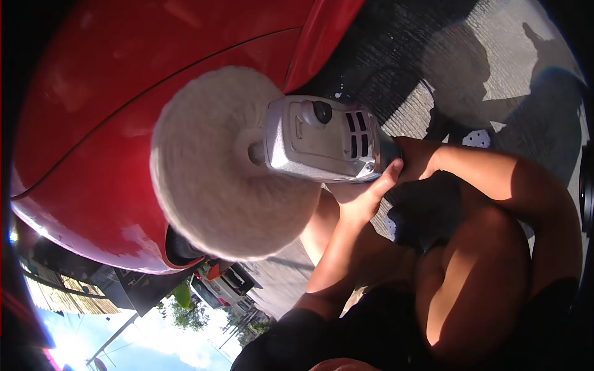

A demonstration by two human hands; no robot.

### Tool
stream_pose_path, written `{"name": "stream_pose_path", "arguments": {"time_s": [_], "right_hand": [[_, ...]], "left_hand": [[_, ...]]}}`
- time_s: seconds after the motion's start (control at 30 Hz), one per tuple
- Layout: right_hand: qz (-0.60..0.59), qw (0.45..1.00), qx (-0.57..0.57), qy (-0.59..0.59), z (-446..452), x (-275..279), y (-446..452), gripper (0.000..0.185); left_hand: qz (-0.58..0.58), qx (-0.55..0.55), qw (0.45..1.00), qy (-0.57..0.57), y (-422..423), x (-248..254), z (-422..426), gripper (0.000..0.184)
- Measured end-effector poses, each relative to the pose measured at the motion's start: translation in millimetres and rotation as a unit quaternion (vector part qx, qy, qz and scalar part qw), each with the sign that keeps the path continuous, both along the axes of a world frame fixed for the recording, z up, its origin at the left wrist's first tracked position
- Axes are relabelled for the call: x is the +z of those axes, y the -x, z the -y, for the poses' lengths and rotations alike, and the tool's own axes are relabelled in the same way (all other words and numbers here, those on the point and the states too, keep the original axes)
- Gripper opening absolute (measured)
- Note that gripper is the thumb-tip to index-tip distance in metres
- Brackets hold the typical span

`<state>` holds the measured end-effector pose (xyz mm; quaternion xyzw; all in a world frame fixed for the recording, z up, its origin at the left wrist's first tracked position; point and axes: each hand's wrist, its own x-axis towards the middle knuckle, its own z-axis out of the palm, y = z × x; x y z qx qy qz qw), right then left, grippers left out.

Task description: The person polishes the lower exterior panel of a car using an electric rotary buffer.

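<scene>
Both my hands are on a silver polisher (325, 137) with a large round cream wool pad (229, 179). My left hand (368, 193) is closed at the near side of its body, the thumb lying along the casing. My right hand (416, 159) wraps the narrower dark rear part, its fingers mostly hidden behind the tool. The pad stands close in front of a glossy red car panel (105, 154); whether it touches the paint I cannot tell.
A panel seam crosses the red bodywork, with a dark opening (179, 247) near its lower edge. My bent legs (476, 278) are close below the tool. Shaded, grooved concrete (461, 62) lies at the upper right. Another vehicle (223, 284) stands in the background.
</scene>
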<state>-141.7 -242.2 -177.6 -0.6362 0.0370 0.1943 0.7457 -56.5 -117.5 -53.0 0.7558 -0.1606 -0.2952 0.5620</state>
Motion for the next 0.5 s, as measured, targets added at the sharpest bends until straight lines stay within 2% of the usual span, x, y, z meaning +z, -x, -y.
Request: {"name": "stream_pose_path", "arguments": {"time_s": [0.07, 0.13, 0.17, 0.27, 0.33, 0.4, 0.5], "right_hand": [[0.01, 0.999, -0.036, -0.016, -4.9, 1.9, 6.9, 0.059], [0.009, 0.999, -0.039, -0.023, -1.7, -0.1, 12.2, 0.056], [-0.025, 0.999, -0.021, -0.018, -0.2, 1.0, 16.8, 0.054], [-0.126, 0.992, 0.009, -0.005, 14.3, 1.9, 24.5, 0.044], [-0.088, 0.996, -0.014, 0.021, 13.3, -5.6, 26.7, 0.045], [-0.035, 0.998, -0.021, 0.044, 14.0, -9.7, 25.1, 0.047], [-0.029, 0.998, -0.043, 0.043, 18.5, -1.8, 22.1, 0.048]], "left_hand": [[-0.023, 0.02, 0.999, 0.028, 3.5, -2.8, 0.0, 0.054], [-0.014, -0.023, 0.999, -0.048, -0.3, -12.2, -1.5, 0.053], [-0.013, -0.047, 0.995, -0.089, -1.8, -15.2, -2.3, 0.052], [-0.014, -0.043, 0.998, -0.052, -0.1, -25.7, 16.8, 0.048], [-0.036, -0.042, 0.996, -0.068, -0.7, -23.5, 27.2, 0.041], [-0.01, -0.065, 0.996, -0.053, -4.8, -17.3, 36.0, 0.039], [-0.021, -0.077, 0.995, -0.057, -7.4, -8.5, 40.3, 0.036]]}}
